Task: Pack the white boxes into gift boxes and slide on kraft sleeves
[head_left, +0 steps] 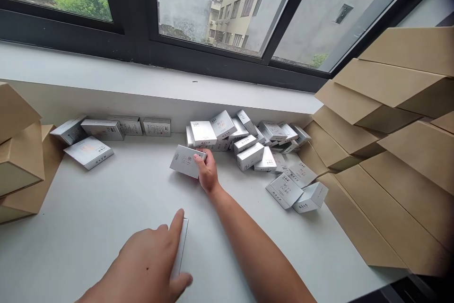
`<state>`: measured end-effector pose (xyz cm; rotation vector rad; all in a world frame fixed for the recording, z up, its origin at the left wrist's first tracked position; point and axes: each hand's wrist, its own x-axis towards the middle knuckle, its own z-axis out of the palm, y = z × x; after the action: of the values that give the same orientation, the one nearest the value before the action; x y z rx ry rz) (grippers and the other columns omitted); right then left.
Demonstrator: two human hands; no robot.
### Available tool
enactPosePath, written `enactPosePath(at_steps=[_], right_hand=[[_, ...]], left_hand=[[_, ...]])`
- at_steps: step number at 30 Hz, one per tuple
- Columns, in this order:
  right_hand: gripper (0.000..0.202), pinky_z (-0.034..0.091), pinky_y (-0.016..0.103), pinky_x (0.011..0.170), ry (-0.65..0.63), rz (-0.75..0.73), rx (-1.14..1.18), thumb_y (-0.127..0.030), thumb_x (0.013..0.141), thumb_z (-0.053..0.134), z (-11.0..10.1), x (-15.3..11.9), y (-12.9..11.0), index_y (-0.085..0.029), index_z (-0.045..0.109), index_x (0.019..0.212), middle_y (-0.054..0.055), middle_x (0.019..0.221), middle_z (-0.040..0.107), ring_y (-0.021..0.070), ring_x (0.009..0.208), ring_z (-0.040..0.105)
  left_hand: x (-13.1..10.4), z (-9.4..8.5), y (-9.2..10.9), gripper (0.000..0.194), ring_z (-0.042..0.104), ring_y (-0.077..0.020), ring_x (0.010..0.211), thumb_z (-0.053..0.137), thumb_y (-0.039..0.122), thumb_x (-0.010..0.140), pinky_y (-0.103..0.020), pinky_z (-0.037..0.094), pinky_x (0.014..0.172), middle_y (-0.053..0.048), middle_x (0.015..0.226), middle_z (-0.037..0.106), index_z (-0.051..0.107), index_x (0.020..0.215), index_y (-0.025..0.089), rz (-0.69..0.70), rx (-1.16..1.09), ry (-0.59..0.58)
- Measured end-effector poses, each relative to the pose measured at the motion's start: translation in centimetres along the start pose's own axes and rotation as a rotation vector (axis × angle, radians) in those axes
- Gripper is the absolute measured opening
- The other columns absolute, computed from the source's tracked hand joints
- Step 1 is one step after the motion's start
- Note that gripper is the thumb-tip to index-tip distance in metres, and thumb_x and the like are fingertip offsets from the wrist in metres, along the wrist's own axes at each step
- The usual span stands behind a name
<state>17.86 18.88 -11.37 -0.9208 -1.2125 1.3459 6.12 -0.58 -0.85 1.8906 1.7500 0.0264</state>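
My right hand [207, 173] grips a small silver-white printed carton [185, 161] by its right end, thumb on the top face. Just beyond it is the heap of similar cartons [203, 133] against the wall. Lower in view, nearer to me, my left hand [151, 255] is closed over another pale carton [182, 245]. Its index finger lies along that carton's edge and the thumb is at the near end. Most of this carton is hidden under the hand, so its printing does not show.
Several silver cartons [102, 129] stand or lie at the back left, and more [284, 189] lie loosely at the right. Stacks of brown cardboard boxes rise at the right [386, 194] and left [21, 161]. A white ledge [142, 76] runs below the dark-framed window.
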Motion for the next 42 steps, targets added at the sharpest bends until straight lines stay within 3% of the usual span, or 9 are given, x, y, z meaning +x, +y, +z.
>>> enactPosePath(at_steps=[4,8,12,15,24,28,32,38,42], right_hand=[[0.036,0.049,0.028,0.064,-0.029,0.013,0.035,-0.052,0.081,0.066,-0.1,0.1,-0.4,-0.020,0.063,0.098,0.001,0.080,0.062,0.0182,0.076,0.059],[0.035,0.046,0.026,0.053,-0.065,0.078,0.095,-0.051,0.082,0.060,-0.6,0.3,-1.0,-0.020,0.063,0.099,0.002,0.079,0.063,0.0169,0.066,0.058],[0.034,0.046,0.026,0.055,-0.143,0.115,0.133,-0.042,0.076,0.064,-0.9,0.2,-1.2,-0.020,0.063,0.102,0.001,0.079,0.064,0.0164,0.066,0.059],[0.047,0.048,0.027,0.061,-0.256,0.137,0.134,-0.032,0.067,0.073,-0.7,0.0,-1.1,-0.021,0.063,0.111,-0.002,0.074,0.065,0.0159,0.065,0.060],[0.071,0.053,0.032,0.070,-0.289,0.163,0.142,-0.034,0.064,0.085,-0.6,0.2,-0.9,-0.022,0.046,0.122,-0.001,0.079,0.071,0.0178,0.071,0.066],[0.066,0.054,0.033,0.078,-0.195,0.123,0.143,-0.039,0.068,0.084,-0.3,0.2,-0.5,-0.023,0.049,0.121,0.001,0.089,0.072,0.0184,0.081,0.066],[0.053,0.053,0.033,0.089,-0.073,0.067,0.144,-0.037,0.073,0.079,-0.1,0.3,-0.4,-0.022,0.054,0.116,0.002,0.100,0.069,0.0189,0.096,0.065],[0.043,0.058,0.034,0.066,0.065,0.079,0.157,-0.042,0.082,0.065,-0.6,0.3,-1.1,-0.023,0.051,0.118,0.004,0.098,0.065,0.0230,0.090,0.067],[0.055,0.060,0.036,0.065,0.113,0.035,0.168,-0.044,0.086,0.060,-0.2,-0.2,-1.2,-0.028,0.040,0.135,0.006,0.114,0.063,0.0239,0.094,0.068]], left_hand=[[3.0,-1.7,-2.8,0.073,0.072,-0.0367,0.085,0.059,0.020,0.070,-0.041,0.052,0.068,-0.012,0.094,0.076,0.054,0.143,0.019,0.034,-0.098,-0.008],[7.0,-6.5,-8.1,0.068,0.073,-0.0300,0.077,0.079,0.035,0.068,-0.035,0.057,0.060,-0.007,0.096,0.076,0.058,0.132,0.026,0.069,-0.827,-0.088],[10.3,-6.2,-11.7,0.049,0.069,-0.0154,0.071,0.086,0.039,0.066,-0.022,0.056,0.055,-0.003,0.095,0.074,0.068,0.108,0.022,0.139,-1.452,0.581],[11.9,-3.8,-13.0,0.041,0.063,-0.0089,0.061,0.086,0.039,0.068,-0.014,0.047,0.042,0.000,0.089,0.072,0.069,0.100,0.020,0.067,-1.643,0.660],[12.8,-2.2,-13.5,0.078,0.072,-0.0188,0.081,0.089,0.025,0.060,-0.025,0.058,0.062,-0.005,0.101,0.075,0.056,0.130,0.023,0.077,-1.473,0.472],[12.8,-1.6,-13.4,0.069,0.070,-0.0232,0.096,0.084,0.030,0.064,-0.036,0.058,0.084,-0.007,0.110,0.073,0.058,0.127,0.021,0.081,-1.247,0.801],[12.4,-0.9,-13.5,0.029,0.060,-0.0290,0.118,0.070,0.021,0.075,-0.049,0.041,0.112,-0.007,0.113,0.071,0.074,0.103,0.024,0.128,-0.465,1.104],[12.6,-0.2,-13.9,0.043,0.025,-0.0380,0.151,0.078,0.045,0.074,-0.061,0.017,0.122,-0.008,0.154,0.047,0.072,0.114,0.030,0.276,-0.333,0.561],[12.9,0.2,-14.5,0.104,0.025,-0.0353,0.152,0.082,0.049,0.071,-0.055,0.030,0.119,-0.016,0.166,0.022,0.026,0.156,0.030,0.227,-0.574,0.550]])
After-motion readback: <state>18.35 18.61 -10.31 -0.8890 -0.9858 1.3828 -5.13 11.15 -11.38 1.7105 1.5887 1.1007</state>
